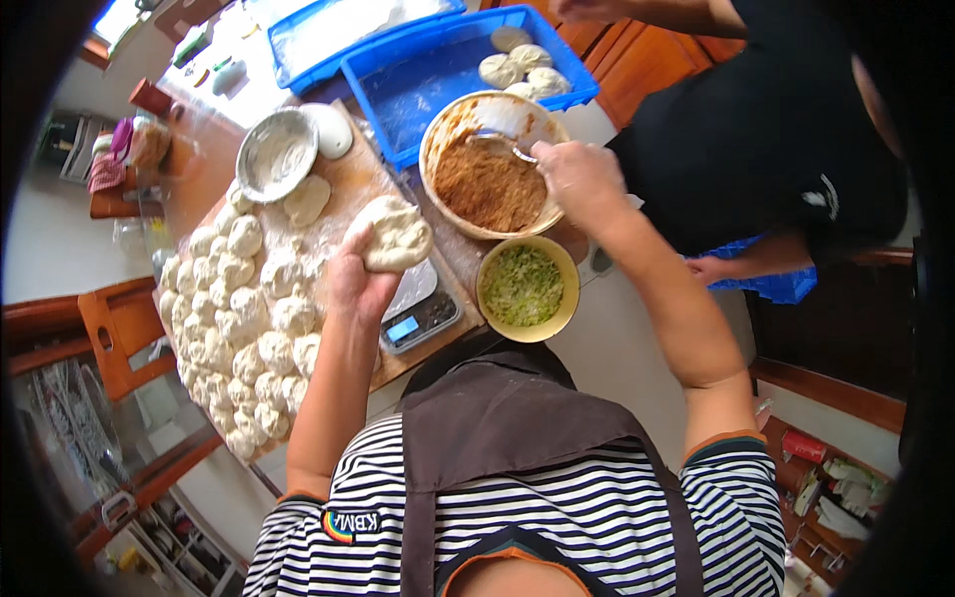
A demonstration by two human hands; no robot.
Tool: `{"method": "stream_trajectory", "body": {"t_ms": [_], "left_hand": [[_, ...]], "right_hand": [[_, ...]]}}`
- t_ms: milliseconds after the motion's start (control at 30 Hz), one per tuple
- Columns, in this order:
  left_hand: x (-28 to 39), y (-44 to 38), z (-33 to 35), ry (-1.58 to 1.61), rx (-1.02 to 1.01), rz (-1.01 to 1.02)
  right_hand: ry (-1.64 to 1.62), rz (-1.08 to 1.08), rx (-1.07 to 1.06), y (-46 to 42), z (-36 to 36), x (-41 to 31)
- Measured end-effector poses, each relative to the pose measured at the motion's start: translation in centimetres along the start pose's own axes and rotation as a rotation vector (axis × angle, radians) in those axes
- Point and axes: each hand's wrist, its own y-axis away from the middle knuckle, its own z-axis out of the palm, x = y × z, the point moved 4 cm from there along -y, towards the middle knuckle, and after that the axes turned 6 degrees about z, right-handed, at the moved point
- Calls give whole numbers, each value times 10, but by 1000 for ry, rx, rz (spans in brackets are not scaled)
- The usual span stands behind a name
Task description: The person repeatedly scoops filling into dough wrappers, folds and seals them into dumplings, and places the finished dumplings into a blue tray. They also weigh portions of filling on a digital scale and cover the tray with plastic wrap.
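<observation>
A flattened round of dough (393,233) rests in my left hand (359,280), above the floured board and near a digital kitchen scale (422,317). My right hand (582,179) grips a metal spoon (524,154), its bowl end in a large bowl (427,153) of brown crumbly filling (489,186). Just below that bowl stands a yellow bowl (574,298) of chopped green vegetable (524,285). Many dough balls (246,306) cover the left of the board, and one flattened dough piece (307,201) lies by a metal bowl of flour (278,154).
Beyond the filling bowl is a blue plastic tray (403,104) with several filled dough rounds (522,63) at its right end. Another blue tray (298,45) sits behind it. At right stands another person (761,142) in black. A wooden chair (123,336) is at left.
</observation>
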Motion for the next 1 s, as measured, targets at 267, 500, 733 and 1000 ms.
{"method": "stream_trajectory", "body": {"t_ms": [267,500,733,1000], "left_hand": [[-15,0,56,37,69,38],[-26,-18,29,-56,116,96],[-29,-16,32,-3,92,94],[-10,-16,30,3,122,174]], "right_hand": [[104,-263,-79,-14,9,-21],[46,-223,-319,-31,51,-56],[-314,-74,-521,-40,83,-31],[-933,61,-909,-18,27,21]]}}
